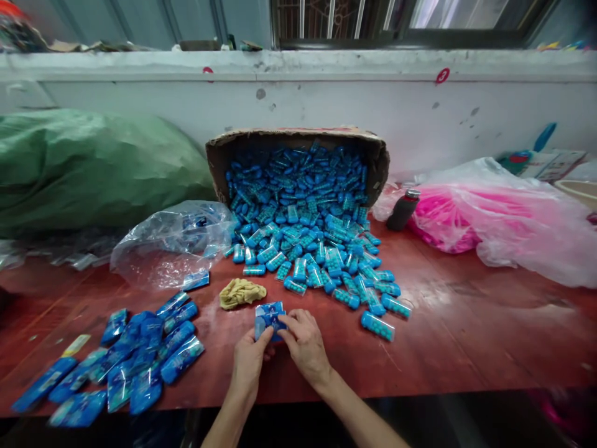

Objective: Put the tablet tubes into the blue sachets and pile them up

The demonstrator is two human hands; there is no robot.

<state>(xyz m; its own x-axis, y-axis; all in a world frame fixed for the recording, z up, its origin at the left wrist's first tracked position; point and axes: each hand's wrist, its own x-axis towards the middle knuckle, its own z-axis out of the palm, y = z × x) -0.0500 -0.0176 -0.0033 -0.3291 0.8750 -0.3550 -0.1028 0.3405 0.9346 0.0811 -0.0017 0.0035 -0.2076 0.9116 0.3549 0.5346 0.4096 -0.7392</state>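
Near the front edge of the table, a small blue printed packet (269, 315) is pinched between my two hands. My left hand (252, 361) grips its lower left side, thumb on top. The fingers of my right hand (304, 339) close on its right side. Just behind the packet lies a crumpled yellowish cloth or glove (241, 293). Beyond my hands, clear-and-blue containers of small teal balls (333, 261) spill from a cardboard box (383, 165) lying on its side. To my left is a loose pile of filled blue packets (140, 348).
A clear plastic bag (153, 249) with blue pieces sits at the left, before a large green sack (93, 168). On the right are a dark bottle (403, 210) and a plastic bag of pink items (466, 208). The red table (448, 348) meets a white wall.
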